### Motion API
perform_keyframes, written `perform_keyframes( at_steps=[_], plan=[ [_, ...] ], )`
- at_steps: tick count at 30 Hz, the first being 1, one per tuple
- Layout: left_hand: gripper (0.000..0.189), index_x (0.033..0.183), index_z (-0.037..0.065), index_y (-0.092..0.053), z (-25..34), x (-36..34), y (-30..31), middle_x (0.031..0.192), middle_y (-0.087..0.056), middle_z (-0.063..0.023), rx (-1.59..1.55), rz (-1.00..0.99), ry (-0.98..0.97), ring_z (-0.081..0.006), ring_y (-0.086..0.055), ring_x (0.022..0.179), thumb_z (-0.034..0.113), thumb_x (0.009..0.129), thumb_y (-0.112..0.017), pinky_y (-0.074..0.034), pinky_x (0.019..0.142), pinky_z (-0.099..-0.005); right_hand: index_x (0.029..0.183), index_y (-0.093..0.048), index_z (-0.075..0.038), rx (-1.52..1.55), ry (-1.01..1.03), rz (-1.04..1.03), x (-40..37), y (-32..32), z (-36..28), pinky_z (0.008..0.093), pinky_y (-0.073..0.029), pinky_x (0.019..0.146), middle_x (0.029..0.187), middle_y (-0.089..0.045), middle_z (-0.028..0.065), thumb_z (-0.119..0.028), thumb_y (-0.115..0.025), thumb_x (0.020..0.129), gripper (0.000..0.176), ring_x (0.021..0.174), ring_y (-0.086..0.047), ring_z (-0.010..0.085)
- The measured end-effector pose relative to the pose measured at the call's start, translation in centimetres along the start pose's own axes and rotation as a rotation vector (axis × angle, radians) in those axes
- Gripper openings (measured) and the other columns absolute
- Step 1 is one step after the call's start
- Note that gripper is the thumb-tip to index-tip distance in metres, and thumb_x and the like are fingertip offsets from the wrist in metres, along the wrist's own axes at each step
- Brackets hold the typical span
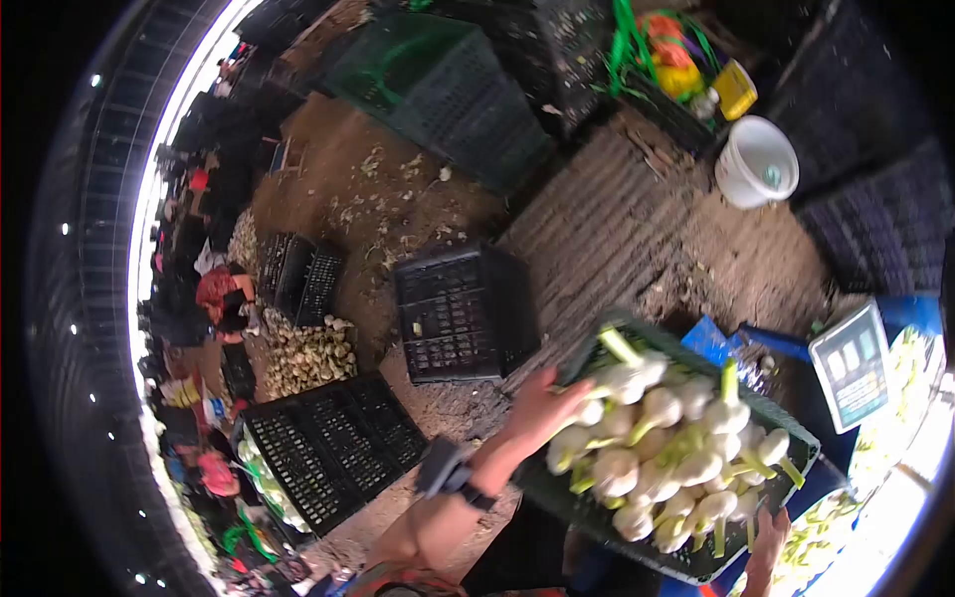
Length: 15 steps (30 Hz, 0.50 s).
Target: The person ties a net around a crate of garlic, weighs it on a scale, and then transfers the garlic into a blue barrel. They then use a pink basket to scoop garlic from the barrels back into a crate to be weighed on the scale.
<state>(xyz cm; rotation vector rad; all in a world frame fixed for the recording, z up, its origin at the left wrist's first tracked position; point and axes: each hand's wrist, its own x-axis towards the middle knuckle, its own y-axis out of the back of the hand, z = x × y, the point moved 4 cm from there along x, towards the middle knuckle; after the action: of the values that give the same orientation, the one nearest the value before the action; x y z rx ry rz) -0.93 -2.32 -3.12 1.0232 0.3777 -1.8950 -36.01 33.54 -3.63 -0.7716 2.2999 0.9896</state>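
A dark green plastic crate [637, 552] is heaped with white garlic bulbs [662, 448] that have short cut green stems. It is tilted in the lower right of the view. My left hand [542, 406], with a dark band on its wrist, grips the crate's left rim, its fingertips reaching over the edge beside the bulbs. On the opposite lower right side, my right hand [769, 540] holds the rim, with part of its fingers hidden. A digital scale display [852, 365] stands just beyond the crate's right end.
A black crate [448, 313] sits on the dirt floor ahead. Another black crate [333, 448] lies at the left near a garlic pile [308, 358]. A white bucket [756, 162] and stacked dark crates [880, 219] stand at upper right. Other people [224, 289] are at far left.
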Motion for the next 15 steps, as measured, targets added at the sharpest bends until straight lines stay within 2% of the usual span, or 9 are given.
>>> perform_keyframes(
  at_steps=[2,3,4,5,6,9,11,12,15],
  plan=[
    [0.031,0.097,0.000,-0.063,-1.3,-0.4,-0.5,0.085,-0.063,-0.0031,-0.291,0.110,-0.125,-0.0095,-0.057,0.075,0.028,0.085,-0.068,-0.046,0.068,-0.0266,0.108,-0.061,0.001,-0.114,0.100,-0.060,1.5,-0.7,-6.2,0.0274,-0.046,0.070,0.093,-0.062,0.0031,-0.012,-0.055,0.086,0.026,0.077,-0.056,0.0125],
    [0.030,0.098,0.000,-0.063,2.5,-7.1,8.8,0.086,-0.063,-0.0025,-0.441,0.190,-0.173,-0.0098,-0.057,0.076,0.027,0.086,-0.067,-0.047,0.068,-0.0272,0.096,-0.060,0.004,-0.185,0.269,-0.024,-5.8,-5.9,-15.9,0.0283,-0.043,0.062,0.077,-0.062,0.0067,-0.011,-0.055,0.084,0.020,0.068,-0.052,0.0102],
    [0.030,0.100,0.000,-0.062,3.2,-10.9,12.0,0.089,-0.062,-0.0028,-0.431,0.236,-0.196,-0.0100,-0.057,0.079,0.027,0.087,-0.065,-0.047,0.071,-0.0272,0.093,-0.059,0.005,-0.310,0.393,-0.094,-7.2,-7.8,-19.9,0.0351,-0.043,0.064,0.076,-0.062,0.0137,-0.013,-0.054,0.082,0.022,0.065,-0.053,0.0201],
    [0.031,0.098,0.000,-0.062,3.3,-14.0,14.7,0.091,-0.062,-0.0032,-0.387,0.385,-0.188,-0.0099,-0.056,0.080,0.029,0.087,-0.063,-0.045,0.073,-0.0268,0.094,-0.059,0.005,-0.481,0.510,-0.108,-8.4,-9.9,-23.7,0.0399,-0.043,0.068,0.079,-0.062,0.0198,-0.015,-0.051,0.081,0.026,0.068,-0.054,0.0318],
    [0.033,0.097,0.000,-0.061,2.0,-15.7,17.7,0.091,-0.062,-0.0043,-0.443,0.448,-0.225,-0.0105,-0.056,0.080,0.032,0.088,-0.061,-0.043,0.073,-0.0273,0.099,-0.060,0.004,-0.521,0.465,-0.219,-8.7,-12.8,-26.6,0.0412,-0.044,0.073,0.086,-0.063,0.0209,-0.018,-0.051,0.082,0.029,0.076,-0.056,0.0364],
    [0.024,0.095,0.002,-0.061,-1.7,-18.3,24.3,0.084,-0.056,-0.0035,-0.302,0.758,-0.534,-0.0118,-0.053,0.083,0.025,0.092,-0.053,-0.041,0.075,-0.0310,0.103,-0.060,0.002,-0.469,0.690,-0.409,-9.2,-23.4,-34.3,0.0431,-0.044,0.079,0.094,-0.062,0.0256,-0.021,-0.052,0.080,0.033,0.091,-0.060,0.0372],
    [0.024,0.095,0.003,-0.062,-4.6,-18.5,28.5,0.087,-0.055,-0.0032,-0.834,0.684,-0.394,-0.0132,-0.053,0.083,0.026,0.092,-0.054,-0.041,0.075,-0.0306,0.092,-0.058,0.006,-0.597,0.763,-0.556,-10.4,-33.8,-41.0,0.0449,-0.046,0.078,0.087,-0.060,0.0284,-0.025,-0.054,0.080,0.034,0.089,-0.059,0.0421],
    [0.024,0.095,0.003,-0.062,-5.4,-18.0,29.6,0.087,-0.055,-0.0032,-0.858,0.695,-0.394,-0.0132,-0.053,0.083,0.026,0.092,-0.054,-0.041,0.075,-0.0306,0.094,-0.058,0.005,-0.633,0.942,-0.542,-10.0,-37.5,-42.4,0.0472,-0.045,0.079,0.089,-0.060,0.0282,-0.027,-0.054,0.080,0.035,0.091,-0.057,0.0451],
    [0.025,0.094,0.002,-0.062,-9.6,-15.3,32.7,0.090,-0.054,-0.0023,-1.004,0.816,-0.389,-0.0121,-0.052,0.085,0.027,0.091,-0.056,-0.042,0.077,-0.0291,0.100,-0.057,0.003,-0.737,0.960,-0.605,-10.3,-46.5,-45.2,0.0501,-0.042,0.085,0.100,-0.060,0.0275,-0.026,-0.052,0.080,0.035,0.097,-0.055,0.0453]
  ],
)
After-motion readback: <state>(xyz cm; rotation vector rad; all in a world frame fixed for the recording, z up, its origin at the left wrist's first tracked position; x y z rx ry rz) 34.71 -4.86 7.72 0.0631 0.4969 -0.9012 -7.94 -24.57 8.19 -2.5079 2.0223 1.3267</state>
